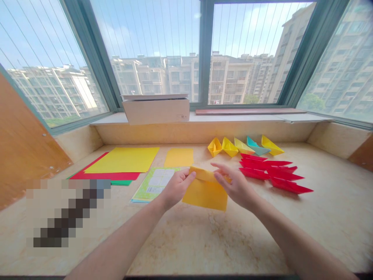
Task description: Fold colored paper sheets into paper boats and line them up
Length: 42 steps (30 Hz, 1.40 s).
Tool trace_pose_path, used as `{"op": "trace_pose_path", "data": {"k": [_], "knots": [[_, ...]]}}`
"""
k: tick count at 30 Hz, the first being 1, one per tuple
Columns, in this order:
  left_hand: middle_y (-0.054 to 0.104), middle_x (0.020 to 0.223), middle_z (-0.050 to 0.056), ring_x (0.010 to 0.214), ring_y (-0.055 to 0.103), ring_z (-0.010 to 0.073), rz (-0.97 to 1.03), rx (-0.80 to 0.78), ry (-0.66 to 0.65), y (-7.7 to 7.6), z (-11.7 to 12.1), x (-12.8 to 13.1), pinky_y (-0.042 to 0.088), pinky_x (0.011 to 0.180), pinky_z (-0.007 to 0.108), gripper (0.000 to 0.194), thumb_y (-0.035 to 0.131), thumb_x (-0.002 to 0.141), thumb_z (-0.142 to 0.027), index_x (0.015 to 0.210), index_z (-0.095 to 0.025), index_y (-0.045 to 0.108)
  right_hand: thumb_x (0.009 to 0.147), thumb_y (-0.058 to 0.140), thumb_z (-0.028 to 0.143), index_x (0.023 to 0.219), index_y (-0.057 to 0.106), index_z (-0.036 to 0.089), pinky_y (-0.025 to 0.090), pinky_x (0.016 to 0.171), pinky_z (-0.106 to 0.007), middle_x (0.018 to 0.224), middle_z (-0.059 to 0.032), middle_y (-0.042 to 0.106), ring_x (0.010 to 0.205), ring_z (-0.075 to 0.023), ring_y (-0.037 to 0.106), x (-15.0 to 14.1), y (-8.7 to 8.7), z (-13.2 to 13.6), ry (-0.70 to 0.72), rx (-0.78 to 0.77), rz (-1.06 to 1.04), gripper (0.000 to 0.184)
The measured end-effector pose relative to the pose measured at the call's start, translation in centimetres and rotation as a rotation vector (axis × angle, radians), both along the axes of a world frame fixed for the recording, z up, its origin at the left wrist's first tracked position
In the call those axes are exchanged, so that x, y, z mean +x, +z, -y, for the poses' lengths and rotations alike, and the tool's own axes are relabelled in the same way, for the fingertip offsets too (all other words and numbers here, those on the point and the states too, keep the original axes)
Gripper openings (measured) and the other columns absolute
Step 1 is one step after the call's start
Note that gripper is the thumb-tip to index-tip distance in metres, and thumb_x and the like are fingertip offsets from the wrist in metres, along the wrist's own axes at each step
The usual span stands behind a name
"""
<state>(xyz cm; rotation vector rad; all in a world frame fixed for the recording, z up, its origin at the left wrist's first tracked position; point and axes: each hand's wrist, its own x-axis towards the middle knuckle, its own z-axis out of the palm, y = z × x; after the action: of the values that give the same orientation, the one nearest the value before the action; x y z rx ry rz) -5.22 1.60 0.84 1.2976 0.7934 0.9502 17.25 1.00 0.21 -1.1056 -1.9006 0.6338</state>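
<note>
A yellow-orange sheet of paper (205, 196) is held up above the counter, its upper edge folded over toward me. My left hand (178, 186) pinches the folded edge at its left end between thumb and fingers. At the right end of the fold, my right hand (235, 182) has its thumb on the paper, with the index finger stretched out above it. Behind the held paper lies a flat yellow-orange sheet (178, 157). Just left of my left hand is a green printed paper packet (150, 182).
Large yellow (122, 159), red (105, 176) and green sheets overlap at left. Several folded paper boats, yellow (230, 147), teal (257, 147) and red (291, 186), stand at right. A white box (156, 111) rests on the window ledge. A pixelated dark patch covers the lower left.
</note>
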Motion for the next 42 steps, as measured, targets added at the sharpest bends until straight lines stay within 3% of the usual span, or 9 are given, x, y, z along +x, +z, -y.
{"op": "trace_pose_path", "data": {"k": [2,6,16,23,28,32,37,42], "knots": [[0.074,0.099,0.011,0.08,0.072,0.0227,-0.002,-0.002,-0.011,0.0,0.0,0.0,0.055,0.072,0.032,0.04,0.064,0.087,-0.046,0.111,-0.014,0.066,0.094,0.055,0.041,0.119,0.066,0.021,0.057,0.082,-0.039,0.099,-0.0077,0.075,0.091,-0.0246,0.071,0.2,0.2,-0.4,0.0,-0.108,-0.067,0.034],[0.075,0.096,0.01,0.08,0.072,0.0224,-0.017,0.02,-0.023,-0.1,-0.1,0.0,0.055,0.073,0.032,0.04,0.063,0.088,-0.047,0.11,-0.014,0.067,0.088,0.062,0.041,0.098,0.075,0.02,0.056,0.079,-0.036,0.099,-0.0074,0.076,0.091,-0.026,0.07,0.6,0.4,-0.8,0.039,-0.209,-0.107,0.027],[0.076,0.089,0.008,0.081,0.071,0.0201,-0.075,0.024,-0.006,0.5,0.3,0.0,0.053,0.069,0.025,0.032,0.071,0.083,-0.039,0.099,-0.012,0.072,0.08,0.071,0.042,0.09,0.077,0.019,0.055,0.072,-0.033,0.09,-0.0073,0.076,0.085,-0.0251,0.07,0.6,0.3,-1.0,-0.004,-0.222,-0.169,0.026],[0.076,0.097,0.01,0.084,0.073,0.0234,0.06,-0.008,0.055,0.1,-0.2,-0.1,0.056,0.08,0.034,0.039,0.07,0.084,-0.04,0.111,-0.013,0.068,0.077,0.074,0.048,0.107,0.072,0.018,0.056,0.074,-0.034,0.096,-0.0089,0.076,0.089,-0.0251,0.071,0.9,0.8,-1.2,-0.023,-0.347,-0.412,0.042],[0.076,0.098,0.011,0.085,0.073,0.024,0.064,-0.007,0.057,0.2,-0.3,-0.2,0.056,0.08,0.034,0.041,0.07,0.084,-0.041,0.111,-0.012,0.069,0.069,0.082,0.048,0.09,0.075,0.018,0.056,0.072,-0.03,0.087,-0.007,0.077,0.081,-0.022,0.071,0.9,1.2,-1.1,-0.064,-0.353,-0.581,0.037],[0.076,0.097,0.011,0.085,0.072,0.0237,0.029,-0.008,0.054,0.5,-0.1,-0.3,0.055,0.078,0.033,0.041,0.072,0.081,-0.041,0.11,-0.013,0.07,0.068,0.082,0.049,0.087,0.076,0.019,0.055,0.065,-0.028,0.083,-0.0059,0.077,0.072,-0.0197,0.071,0.6,1.6,-0.8,-0.06,-0.408,-0.646,0.036],[0.075,0.098,0.01,0.083,0.071,0.0218,-0.018,-0.008,-0.011,0.6,-0.1,-0.6,0.054,0.076,0.031,0.04,0.073,0.079,-0.04,0.109,-0.014,0.07,0.066,0.082,0.052,0.085,0.075,0.018,0.054,0.062,-0.028,0.082,-0.006,0.076,0.069,-0.0197,0.07,0.9,1.4,-1.0,-0.037,-0.398,-0.571,0.039],[0.075,0.095,0.01,0.083,0.071,0.0225,-0.091,-0.001,0.005,0.6,-0.1,-0.4,0.054,0.073,0.03,0.037,0.072,0.08,-0.043,0.103,-0.013,0.071,0.076,0.072,0.055,0.087,0.074,0.018,0.054,0.064,-0.032,0.083,-0.0064,0.075,0.074,-0.0221,0.069,1.3,0.6,-1.5,-0.002,-0.281,-0.357,0.038]]}}
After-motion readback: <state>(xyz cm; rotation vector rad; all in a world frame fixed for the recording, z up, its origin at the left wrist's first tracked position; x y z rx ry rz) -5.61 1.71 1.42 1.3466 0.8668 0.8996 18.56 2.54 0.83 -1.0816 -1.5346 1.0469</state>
